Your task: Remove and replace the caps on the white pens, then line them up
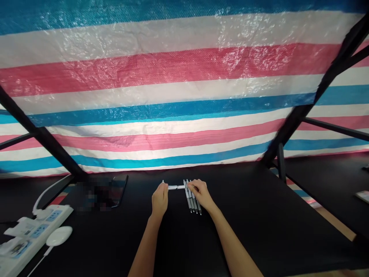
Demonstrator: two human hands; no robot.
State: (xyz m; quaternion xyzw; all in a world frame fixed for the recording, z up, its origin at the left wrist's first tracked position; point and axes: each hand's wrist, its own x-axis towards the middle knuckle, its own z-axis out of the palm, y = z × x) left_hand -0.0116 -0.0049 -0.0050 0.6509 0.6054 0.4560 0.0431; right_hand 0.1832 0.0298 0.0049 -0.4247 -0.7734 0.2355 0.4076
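A thin white pen (176, 187) lies crosswise between my two hands above the black table. My left hand (160, 200) is closed round its left end, and a small white tip shows above that fist. At the pen's right end, the fingers of my right hand (200, 191) are pinched together. Several white and grey pens (192, 202) lie side by side on the table, just under and left of my right hand, their upper parts partly hidden by it.
A white power strip (37, 234) with plugs and a white round device (59, 236) sit at the left. Behind them lies a dark phone-like object (119, 192), partly blurred. Black frame bars and a striped sheet (173, 142) stand beyond the black table (259, 215).
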